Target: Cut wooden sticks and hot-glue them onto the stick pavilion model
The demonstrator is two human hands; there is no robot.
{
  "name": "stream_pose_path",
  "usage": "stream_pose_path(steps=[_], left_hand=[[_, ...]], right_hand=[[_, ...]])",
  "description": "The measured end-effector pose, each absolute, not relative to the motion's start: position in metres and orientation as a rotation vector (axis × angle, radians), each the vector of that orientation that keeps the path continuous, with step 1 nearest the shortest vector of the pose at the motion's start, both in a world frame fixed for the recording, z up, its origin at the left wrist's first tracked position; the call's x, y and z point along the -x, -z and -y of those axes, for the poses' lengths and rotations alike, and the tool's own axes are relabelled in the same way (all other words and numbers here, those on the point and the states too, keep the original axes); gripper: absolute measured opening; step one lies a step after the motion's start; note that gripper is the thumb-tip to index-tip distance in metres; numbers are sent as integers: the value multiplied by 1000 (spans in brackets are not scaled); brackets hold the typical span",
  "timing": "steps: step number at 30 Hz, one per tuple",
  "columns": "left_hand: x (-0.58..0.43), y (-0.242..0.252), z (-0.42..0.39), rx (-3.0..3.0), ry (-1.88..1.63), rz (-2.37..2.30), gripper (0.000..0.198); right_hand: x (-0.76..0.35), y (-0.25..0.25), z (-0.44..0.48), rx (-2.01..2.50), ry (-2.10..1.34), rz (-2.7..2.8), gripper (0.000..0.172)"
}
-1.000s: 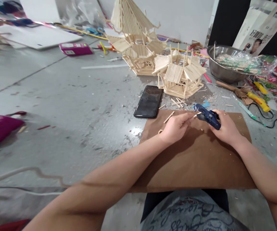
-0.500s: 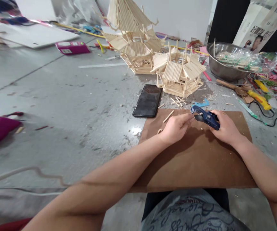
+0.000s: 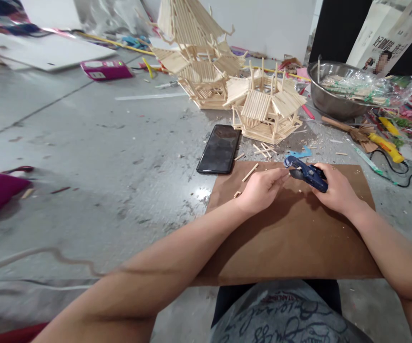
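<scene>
My right hand (image 3: 334, 188) is wrapped round a pair of dark blue hand shears (image 3: 311, 176), held above a brown board. Close beside their jaws, the closed fingers of my left hand (image 3: 263, 188) pinch a thin wooden stick; only a pale bit of it shows between the jaws. Most of the stick is hidden by my fingers and the tool. On the brown board (image 3: 295, 243) lie a loose stick (image 3: 250, 172) and a few small offcuts (image 3: 237, 194) left of my left hand.
A black phone (image 3: 218, 150) lies beyond the board. Behind it stand a small stick pavilion (image 3: 258, 107) and a taller stick tower (image 3: 202, 71). A metal bowl (image 3: 329, 100) holds wrapped sticks. A yellow glue gun (image 3: 388, 146) with its cable lies at the right.
My hands, the shears and the stick stay almost in the same place. The view has shifted very slightly.
</scene>
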State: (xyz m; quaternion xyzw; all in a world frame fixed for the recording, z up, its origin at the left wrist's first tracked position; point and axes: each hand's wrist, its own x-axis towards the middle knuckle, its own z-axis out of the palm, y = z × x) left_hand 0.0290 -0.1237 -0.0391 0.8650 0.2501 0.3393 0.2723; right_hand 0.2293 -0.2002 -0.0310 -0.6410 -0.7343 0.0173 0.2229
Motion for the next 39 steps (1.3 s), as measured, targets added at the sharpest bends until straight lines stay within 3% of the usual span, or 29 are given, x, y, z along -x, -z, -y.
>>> stream_pose_path(steps=[39], left_hand=[[-29,38,125,-2328,-909,-661,24]], right_hand=[[-229,29,200,1744,-55,2062,44]])
